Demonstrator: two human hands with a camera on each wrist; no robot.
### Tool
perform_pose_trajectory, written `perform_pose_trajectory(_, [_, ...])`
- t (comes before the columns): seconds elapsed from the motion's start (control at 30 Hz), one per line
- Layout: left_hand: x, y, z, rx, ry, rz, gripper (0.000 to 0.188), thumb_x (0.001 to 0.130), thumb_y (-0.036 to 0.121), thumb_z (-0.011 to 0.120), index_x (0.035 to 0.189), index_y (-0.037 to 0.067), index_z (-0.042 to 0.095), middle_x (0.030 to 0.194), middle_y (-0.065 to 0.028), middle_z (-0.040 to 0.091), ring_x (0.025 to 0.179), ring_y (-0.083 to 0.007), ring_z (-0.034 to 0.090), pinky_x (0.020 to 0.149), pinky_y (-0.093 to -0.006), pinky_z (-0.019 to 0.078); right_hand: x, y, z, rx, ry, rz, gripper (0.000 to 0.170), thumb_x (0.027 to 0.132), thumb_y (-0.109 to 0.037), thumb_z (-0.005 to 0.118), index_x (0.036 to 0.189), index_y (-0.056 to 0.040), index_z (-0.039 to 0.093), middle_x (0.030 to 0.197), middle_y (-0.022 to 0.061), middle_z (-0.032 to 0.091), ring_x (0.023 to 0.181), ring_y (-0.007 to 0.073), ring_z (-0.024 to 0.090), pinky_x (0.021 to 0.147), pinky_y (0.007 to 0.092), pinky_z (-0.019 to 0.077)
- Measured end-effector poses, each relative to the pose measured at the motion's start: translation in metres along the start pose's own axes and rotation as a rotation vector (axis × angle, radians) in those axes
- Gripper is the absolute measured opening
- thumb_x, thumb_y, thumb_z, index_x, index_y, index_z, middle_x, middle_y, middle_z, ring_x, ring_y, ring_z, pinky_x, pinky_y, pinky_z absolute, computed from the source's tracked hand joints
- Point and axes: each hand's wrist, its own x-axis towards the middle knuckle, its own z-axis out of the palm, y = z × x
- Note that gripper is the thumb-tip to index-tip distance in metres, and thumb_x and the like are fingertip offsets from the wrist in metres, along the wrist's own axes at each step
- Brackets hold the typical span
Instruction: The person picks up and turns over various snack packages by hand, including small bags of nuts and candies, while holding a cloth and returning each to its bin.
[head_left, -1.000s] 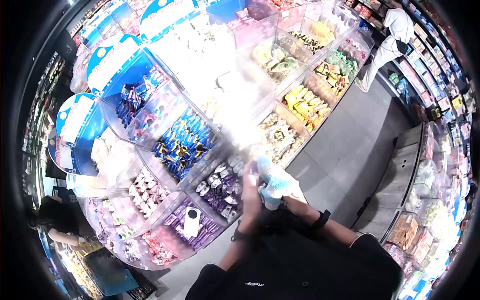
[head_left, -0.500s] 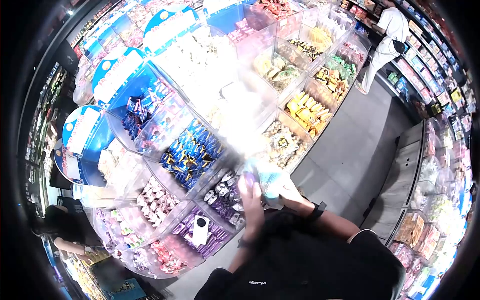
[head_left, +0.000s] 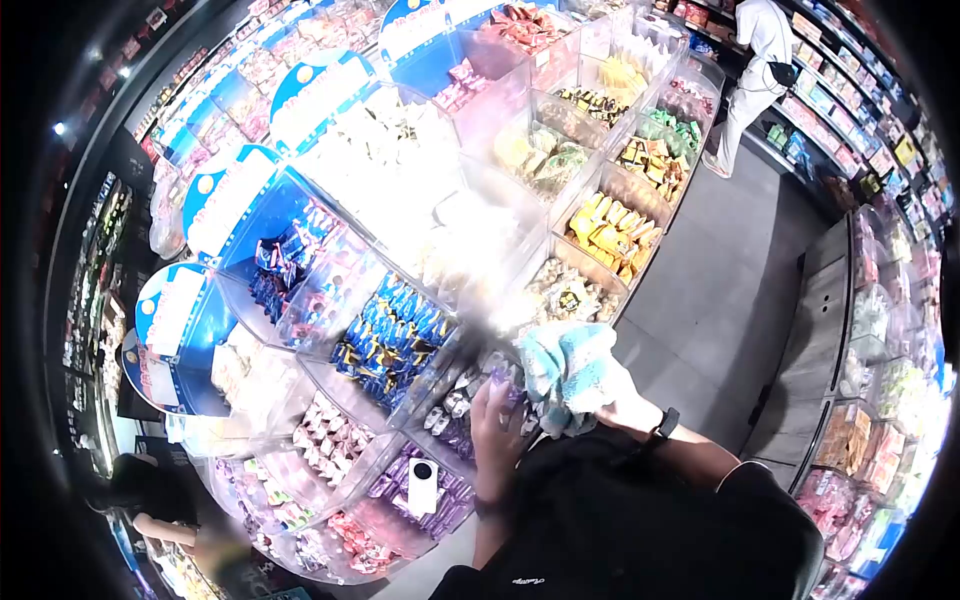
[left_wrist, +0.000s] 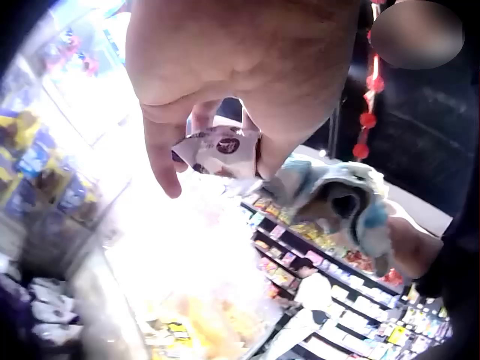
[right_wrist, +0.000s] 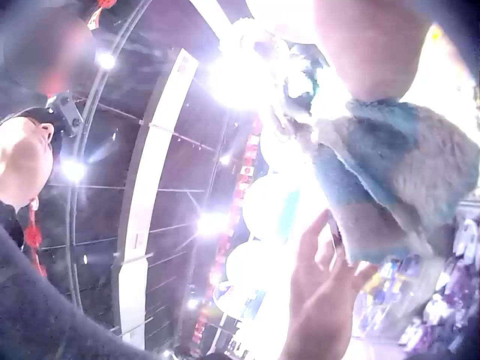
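Note:
My left hand (head_left: 493,430) pinches a small wrapped candy (left_wrist: 223,151) with a white and purple wrapper, seen best in the left wrist view. In the head view this hand is over the bin of dark purple and white candies (head_left: 447,412). My right hand (head_left: 630,408) grips a fluffy blue and white cloth (head_left: 568,372), bunched and hanging in folds. The cloth (right_wrist: 405,176) hangs just beside the left hand in the right wrist view and hides most of the right fingers. A black band is around the right wrist.
Clear-walled bins of wrapped sweets spread ahead, with blue-wrapped candies (head_left: 392,335) and yellow packets (head_left: 612,235) nearby. A white phone-like device (head_left: 423,486) lies on purple packets. One person (head_left: 760,70) stands by the far shelves, another (head_left: 150,495) at left. Grey floor (head_left: 700,280) runs along the right.
The left hand has moved slightly left and down, apart from the cloth. The cloth now shows larger and more spread out in the right hand. The head view has shifted a little.

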Motion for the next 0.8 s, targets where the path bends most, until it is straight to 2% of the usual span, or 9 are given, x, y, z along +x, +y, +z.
perform_pose_trajectory(0.1, [-0.015, -0.035, 0.000, -0.145, -0.074, -0.346, 0.042, 0.076, 0.005, 0.066, 0.117, 0.001, 0.054, 0.112, -0.0178, 0.054, 0.098, -0.0291, 0.057, 0.080, -0.0360, 0.0493, -0.011, -0.021, -0.020, 0.603, 0.217, 0.273, 0.030, 0.095, -0.027, 0.046, 0.113, -0.0048, 0.052, 0.098, 0.0073, 0.062, 0.084, 0.0194, 0.063, 0.070, 0.0316, 0.0534])
perform_pose_trajectory(0.17, [-0.029, -0.068, 0.004, 0.090, -0.133, -0.275, 0.045, 0.076, 0.015, 0.068, 0.117, 0.001, 0.053, 0.108, -0.0185, 0.057, 0.095, -0.0322, 0.058, 0.081, -0.0368, 0.0477, -0.016, -0.035, -0.027, 0.548, 0.385, 0.271, 0.029, 0.094, -0.029, 0.047, 0.108, -0.0049, 0.054, 0.093, 0.0067, 0.063, 0.083, 0.0192, 0.063, 0.069, 0.0318, 0.0533])
perform_pose_trajectory(0.23, [-0.041, -0.093, 0.017, 0.114, -0.175, -0.431, 0.052, 0.076, 0.019, 0.068, 0.121, 0.003, 0.050, 0.110, -0.0196, 0.058, 0.098, -0.0350, 0.058, 0.085, -0.0391, 0.0457, -0.034, -0.018, -0.068, 0.571, 0.420, 0.258, 0.029, 0.093, -0.029, 0.048, 0.107, -0.0046, 0.055, 0.093, 0.0064, 0.063, 0.083, 0.0204, 0.062, 0.073, 0.0338, 0.0526])
perform_pose_trajectory(0.3, [-0.041, -0.102, 0.022, 0.193, -0.317, -0.516, 0.057, 0.078, 0.026, 0.066, 0.125, 0.002, 0.044, 0.111, -0.0210, 0.058, 0.103, -0.0367, 0.056, 0.086, -0.0425, 0.0437, -0.045, -0.023, -0.079, 0.570, 0.481, 0.211, 0.029, 0.093, -0.029, 0.048, 0.107, -0.0045, 0.055, 0.093, 0.0065, 0.063, 0.084, 0.0205, 0.062, 0.073, 0.0338, 0.0525])
perform_pose_trajectory(0.37, [-0.048, -0.115, 0.038, 0.173, -0.310, -0.645, 0.058, 0.079, 0.032, 0.064, 0.124, 0.001, 0.044, 0.114, -0.0224, 0.056, 0.104, -0.0390, 0.054, 0.086, -0.0436, 0.0433, -0.054, -0.031, -0.082, 0.564, 0.529, 0.172, 0.029, 0.093, -0.029, 0.048, 0.107, -0.0045, 0.055, 0.093, 0.0065, 0.063, 0.084, 0.0205, 0.062, 0.074, 0.0339, 0.0525])
perform_pose_trajectory(0.4, [-0.048, -0.116, 0.043, 0.168, -0.293, -0.621, 0.060, 0.079, 0.036, 0.063, 0.122, -0.002, 0.045, 0.113, -0.0238, 0.055, 0.105, -0.0405, 0.053, 0.088, -0.0440, 0.0423, -0.058, -0.034, -0.085, 0.565, 0.549, 0.158, 0.029, 0.093, -0.029, 0.048, 0.107, -0.0045, 0.055, 0.094, 0.0066, 0.063, 0.084, 0.0205, 0.062, 0.074, 0.0339, 0.0524])
perform_pose_trajectory(0.43, [-0.067, -0.164, 0.064, 0.243, -0.234, -0.498, 0.057, 0.079, 0.034, 0.063, 0.119, -0.003, 0.047, 0.108, -0.0236, 0.057, 0.101, -0.0403, 0.053, 0.087, -0.0450, 0.0421, -0.061, -0.037, -0.087, 0.562, 0.565, 0.145, 0.029, 0.093, -0.029, 0.048, 0.107, -0.0045, 0.055, 0.094, 0.0066, 0.063, 0.084, 0.0205, 0.062, 0.074, 0.0339, 0.0524])
perform_pose_trajectory(0.5, [-0.064, -0.163, 0.073, 0.399, -0.237, -0.461, 0.053, 0.079, 0.034, 0.063, 0.115, -0.003, 0.051, 0.101, -0.0235, 0.059, 0.096, -0.0401, 0.054, 0.086, -0.0465, 0.0418, -0.062, -0.043, -0.093, 0.567, 0.575, 0.120, 0.029, 0.093, -0.029, 0.048, 0.107, -0.0044, 0.055, 0.094, 0.0066, 0.063, 0.085, 0.0206, 0.062, 0.074, 0.0340, 0.0523])
perform_pose_trajectory(0.8, [-0.043, -0.155, 0.102, 0.570, -0.155, -0.581, 0.042, 0.084, 0.040, 0.055, 0.101, 0.002, 0.061, 0.100, -0.0240, 0.062, 0.098, -0.0395, 0.054, 0.090, -0.0470, 0.0379, -0.058, -0.074, -0.134, 0.598, 0.558, 0.055, 0.029, 0.093, -0.028, 0.048, 0.107, -0.0043, 0.055, 0.096, 0.0069, 0.062, 0.086, 0.0207, 0.062, 0.075, 0.0342, 0.0520])
